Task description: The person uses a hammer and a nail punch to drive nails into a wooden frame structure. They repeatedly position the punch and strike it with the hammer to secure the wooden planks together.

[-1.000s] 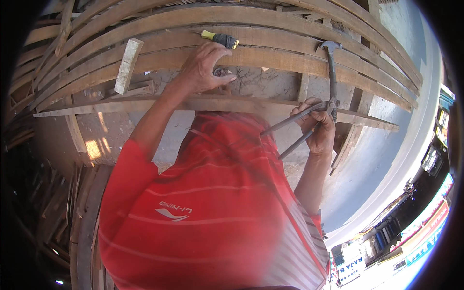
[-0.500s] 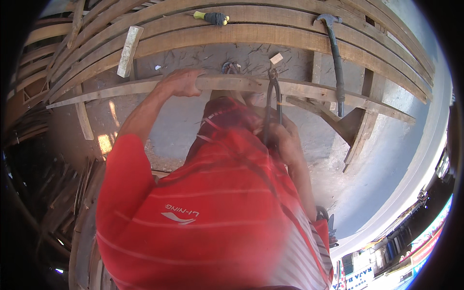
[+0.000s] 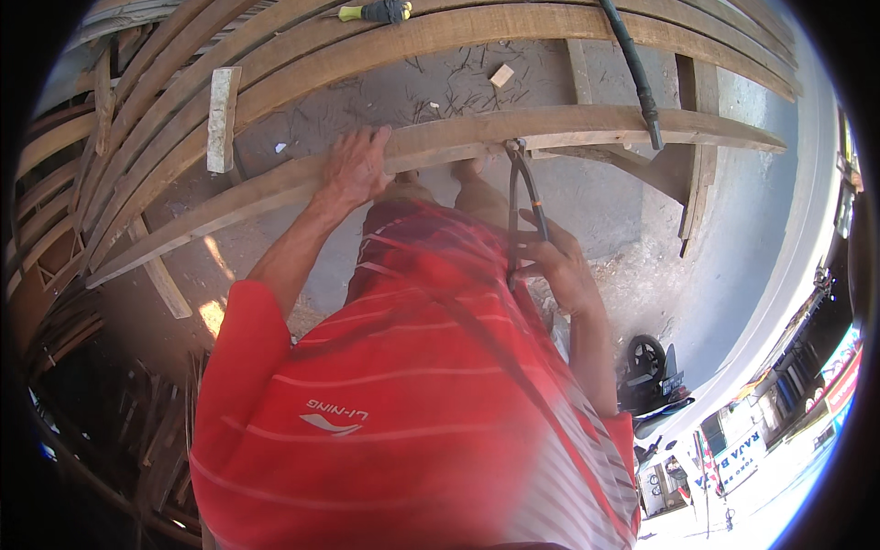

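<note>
A long wooden beam (image 3: 587,122) crosses in front of me. My left hand (image 3: 356,168) grips it left of the middle, the fingers laid over its far side. In my right hand (image 3: 561,266) are the long dark handles of a pair of pincers (image 3: 529,183). The fingers are between and around the spread handles. The pincers' head meets the beam's near edge, right of its middle. Whether a nail is in the jaws is too small to make out.
Beyond are parallel wooden slats (image 3: 458,32) bearing a hammer (image 3: 632,82), a yellow-and-black handled tool (image 3: 378,11) and a pale wood offcut (image 3: 221,119). A small wood block (image 3: 500,75) and scattered nails lie on the ground. A motorcycle (image 3: 653,371) stands at the right.
The pincers' head has come from above the beam down to its near edge, with the handles spread wider. My left hand has turned over the beam. The view has shifted.
</note>
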Available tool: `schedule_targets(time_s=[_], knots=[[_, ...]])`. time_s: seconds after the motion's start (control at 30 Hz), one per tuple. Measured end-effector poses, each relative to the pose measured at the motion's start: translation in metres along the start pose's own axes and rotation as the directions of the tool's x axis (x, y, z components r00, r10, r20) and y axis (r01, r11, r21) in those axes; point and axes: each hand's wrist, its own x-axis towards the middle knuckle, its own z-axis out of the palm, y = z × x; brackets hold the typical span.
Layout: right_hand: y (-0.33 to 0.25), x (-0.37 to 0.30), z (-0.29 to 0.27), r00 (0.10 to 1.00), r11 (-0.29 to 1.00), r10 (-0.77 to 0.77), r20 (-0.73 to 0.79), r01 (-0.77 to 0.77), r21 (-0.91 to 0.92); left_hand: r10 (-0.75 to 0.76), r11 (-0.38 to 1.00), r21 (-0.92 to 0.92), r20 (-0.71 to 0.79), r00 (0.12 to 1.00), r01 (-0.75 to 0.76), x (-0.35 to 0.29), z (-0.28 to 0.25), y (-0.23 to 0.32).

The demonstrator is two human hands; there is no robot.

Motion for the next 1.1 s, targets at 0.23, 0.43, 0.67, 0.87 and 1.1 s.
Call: schedule_targets(time_s=[0.23, 0.43, 0.67, 0.87, 1.1], knots=[[0.024, -0.004, 0.034, 0.989, 0.998, -0.008, -0.148, 0.017, 0.058, 0.037, 0.999, 0.002, -0.117, 0.992, -0.037, -0.013, 0.012, 0.001], [0.031, 0.0, 0.046, 0.97, 1.0, 0.014, -0.241, -0.019, -0.017, 0.056, 0.998, 0.019, -0.143, 0.988, -0.054, -0.012, 0.016, 0.0], [0.056, 0.011, 0.057, 0.951, 0.983, -0.023, -0.309, -0.036, -0.183, 0.076, 0.997, 0.011, -0.203, 0.976, -0.075, -0.014, 0.022, -0.003], [0.072, 0.023, 0.056, 0.929, 0.904, -0.112, -0.352, -0.052, -0.424, 0.074, 0.996, 0.066, -0.235, 0.969, -0.06, -0.011, 0.034, -0.004], [0.064, 0.017, 0.061, 0.913, 0.885, -0.217, -0.346, 0.034, -0.465, 0.07, 0.997, 0.027, -0.206, 0.976, -0.066, -0.013, 0.029, -0.002]])
